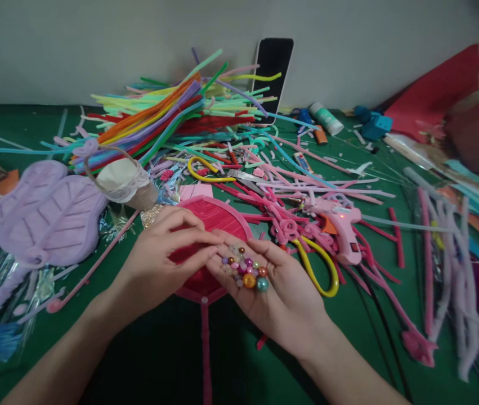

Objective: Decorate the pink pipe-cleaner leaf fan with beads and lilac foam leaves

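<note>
My right hand [281, 298] is turned palm up and cupped, holding a small heap of round beads [243, 267] in gold, teal, magenta, brown and clear. My left hand [163, 253] reaches in from the other side, its thumb and index finger drawn together at the right hand's fingertips beside the beads. Whatever those fingertips pinch, if anything, is too small to make out. Under both hands lies a deep pink round fan [226, 211] with a lighter pink rim and a wrapped handle [206, 349] pointing towards me. A small pearl sits where the handle meets the rim.
Pipe cleaners [159, 118] pile at the back near a phone [273, 79] leaning on the wall. A pink glue gun [344, 225] and yellow-handled scissors [321, 270] lie right. Lilac fans [49, 219] and a small basket [127, 183] stand left on the green table [138, 360].
</note>
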`<state>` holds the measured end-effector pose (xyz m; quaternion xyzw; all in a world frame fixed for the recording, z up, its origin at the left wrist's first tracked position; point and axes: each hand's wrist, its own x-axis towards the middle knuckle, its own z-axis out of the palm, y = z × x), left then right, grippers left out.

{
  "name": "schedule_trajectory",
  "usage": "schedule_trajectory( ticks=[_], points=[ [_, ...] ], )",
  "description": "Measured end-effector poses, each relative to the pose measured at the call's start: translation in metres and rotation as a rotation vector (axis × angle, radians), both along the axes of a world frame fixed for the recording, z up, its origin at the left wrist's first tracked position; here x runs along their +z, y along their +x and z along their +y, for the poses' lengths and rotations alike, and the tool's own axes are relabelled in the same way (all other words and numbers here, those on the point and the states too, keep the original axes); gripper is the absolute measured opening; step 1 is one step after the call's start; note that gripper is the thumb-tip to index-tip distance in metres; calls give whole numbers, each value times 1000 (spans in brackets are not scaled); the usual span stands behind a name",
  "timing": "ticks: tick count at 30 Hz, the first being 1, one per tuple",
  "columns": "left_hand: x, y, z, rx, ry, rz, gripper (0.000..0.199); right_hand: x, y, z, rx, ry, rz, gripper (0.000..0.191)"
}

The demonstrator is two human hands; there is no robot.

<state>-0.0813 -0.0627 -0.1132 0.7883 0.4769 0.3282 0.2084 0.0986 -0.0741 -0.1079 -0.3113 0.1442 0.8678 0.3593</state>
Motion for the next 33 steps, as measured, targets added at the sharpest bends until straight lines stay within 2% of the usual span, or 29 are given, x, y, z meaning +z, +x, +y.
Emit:
schedule_trajectory(
  ticks=[2, 7, 11, 21, 33],
  points=[
    [0, -1, 0, 19, -92, -105, 9, 0, 2, 0, 10, 29, 1, 42],
    [2, 1, -1, 106, -489, -568, 6, 1, 6, 1, 25, 103, 36, 45],
    [-1, 2, -2, 181, -605, -769, 10, 1, 6, 1, 32, 139, 70, 46],
    [-3, 0, -3, 154, -667, -871, 12, 3, 6, 0, 29, 148, 74, 48],
    [1, 0, -3, 80, -697, -859, 10, 1, 6, -1, 28, 153, 67, 47]
  ],
)
